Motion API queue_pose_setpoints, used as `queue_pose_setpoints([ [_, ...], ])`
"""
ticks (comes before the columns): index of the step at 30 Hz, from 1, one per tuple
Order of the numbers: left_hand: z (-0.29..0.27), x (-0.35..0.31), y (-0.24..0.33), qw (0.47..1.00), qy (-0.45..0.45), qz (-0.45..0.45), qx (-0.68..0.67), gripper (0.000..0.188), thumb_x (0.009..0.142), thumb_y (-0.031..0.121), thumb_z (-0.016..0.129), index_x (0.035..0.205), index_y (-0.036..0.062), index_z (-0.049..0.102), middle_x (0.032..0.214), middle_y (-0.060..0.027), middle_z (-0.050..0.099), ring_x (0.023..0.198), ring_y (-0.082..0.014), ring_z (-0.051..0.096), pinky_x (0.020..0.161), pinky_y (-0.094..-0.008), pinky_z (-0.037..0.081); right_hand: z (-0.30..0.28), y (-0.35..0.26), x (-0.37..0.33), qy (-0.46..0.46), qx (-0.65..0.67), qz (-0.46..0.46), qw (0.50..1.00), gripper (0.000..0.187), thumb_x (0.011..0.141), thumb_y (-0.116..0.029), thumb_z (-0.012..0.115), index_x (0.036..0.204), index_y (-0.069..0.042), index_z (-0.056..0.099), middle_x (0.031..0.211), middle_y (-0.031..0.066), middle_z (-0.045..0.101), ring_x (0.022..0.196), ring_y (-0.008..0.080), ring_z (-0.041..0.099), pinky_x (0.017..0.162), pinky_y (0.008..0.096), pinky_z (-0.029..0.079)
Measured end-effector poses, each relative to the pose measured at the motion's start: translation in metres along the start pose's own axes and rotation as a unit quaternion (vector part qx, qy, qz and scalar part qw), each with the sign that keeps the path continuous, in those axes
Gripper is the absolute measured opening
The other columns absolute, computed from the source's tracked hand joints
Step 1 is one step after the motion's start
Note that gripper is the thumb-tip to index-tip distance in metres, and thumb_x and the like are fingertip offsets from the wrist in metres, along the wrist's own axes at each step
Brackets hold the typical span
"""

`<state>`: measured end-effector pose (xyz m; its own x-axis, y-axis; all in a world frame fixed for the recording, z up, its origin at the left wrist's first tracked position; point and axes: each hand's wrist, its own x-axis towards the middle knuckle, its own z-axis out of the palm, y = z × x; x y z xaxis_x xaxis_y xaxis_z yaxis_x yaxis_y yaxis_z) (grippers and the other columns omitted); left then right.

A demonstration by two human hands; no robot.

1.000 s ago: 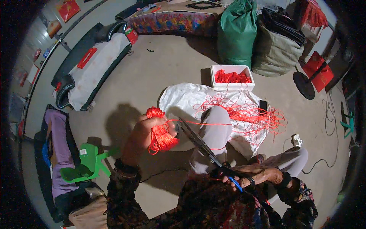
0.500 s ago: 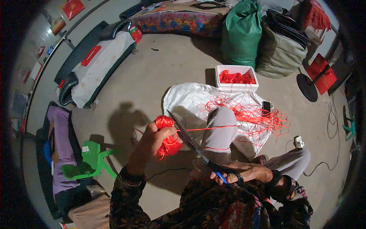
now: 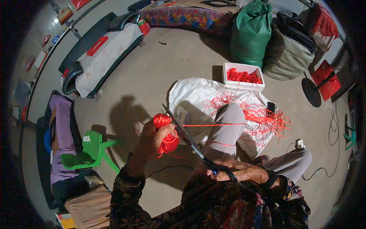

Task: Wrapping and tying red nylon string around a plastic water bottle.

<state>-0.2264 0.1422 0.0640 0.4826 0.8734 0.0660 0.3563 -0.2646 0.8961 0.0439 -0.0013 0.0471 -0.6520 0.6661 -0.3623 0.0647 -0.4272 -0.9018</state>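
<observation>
A wound bundle of shiny red cord [image 3: 168, 142] sits in my left hand [image 3: 152, 136], whose fingers and thumb are closed around it. My right hand [image 3: 238, 170] grips long black-handled scissors [image 3: 190, 144], with a bit of blue showing near the fingers. The blades lie beside the bundle, pointing up and left, and look nearly closed. A single strand of red cord [image 3: 213, 124] runs from the blades across my raised knee to a loose tangle of red cord [image 3: 263, 116] on a white sheet [image 3: 190, 88]. Whether the strand is cut or passes behind the blade, I cannot tell.
Beyond the sheet stands a white box [image 3: 244, 85] of red cord, near a green sack [image 3: 249, 38] and a pale sack [image 3: 288, 57]. A dark phone [image 3: 270, 107] lies by the tangle. Left are a green chair [image 3: 92, 147] and a sofa [image 3: 103, 63]. A power socket [image 3: 300, 143] is at right.
The scissor blades have drawn closer together beside the bundle. My left hand and the bundle have shifted slightly left and up in view, while the background has swung slightly right.
</observation>
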Motion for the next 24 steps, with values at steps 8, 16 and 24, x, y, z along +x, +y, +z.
queue_pose_setpoints([
  [8,-0.003,-0.011,0.004,0.995,0.011,-0.093,-0.042,0.017,0.087,0.019,0.057,0.089,0.0019,0.062,0.078,-0.0086,0.065,0.073,-0.0177,0.064,0.069,-0.0326,0.051,0.005,0.035,0.020,0.028,-0.047,-0.002,0.998,0.061,0.087,-0.059,0.057,0.112,-0.004,0.060,0.100,0.0081,0.063,0.099,0.0190,0.055,0.090,0.0330,0.042],
  [16,-0.008,-0.017,-0.006,0.975,0.033,-0.202,-0.085,0.020,0.086,0.022,0.059,0.088,0.0027,0.062,0.080,-0.0073,0.065,0.073,-0.0167,0.062,0.067,-0.0329,0.050,0.014,0.056,0.037,0.041,-0.007,0.008,0.999,0.070,0.083,-0.063,0.060,0.116,-0.002,0.062,0.107,0.0101,0.065,0.105,0.0202,0.056,0.095,0.0317,0.041],
  [24,-0.003,-0.027,-0.024,0.960,0.054,-0.224,-0.157,0.016,0.084,0.021,0.060,0.087,0.0051,0.061,0.080,-0.0055,0.064,0.072,-0.0156,0.062,0.066,-0.0313,0.050,0.012,0.081,0.054,-0.005,-0.046,0.015,0.999,0.058,0.084,-0.060,0.061,0.105,-0.006,0.066,0.085,0.0041,0.062,0.085,0.0144,0.057,0.075,0.0302,0.044],
])
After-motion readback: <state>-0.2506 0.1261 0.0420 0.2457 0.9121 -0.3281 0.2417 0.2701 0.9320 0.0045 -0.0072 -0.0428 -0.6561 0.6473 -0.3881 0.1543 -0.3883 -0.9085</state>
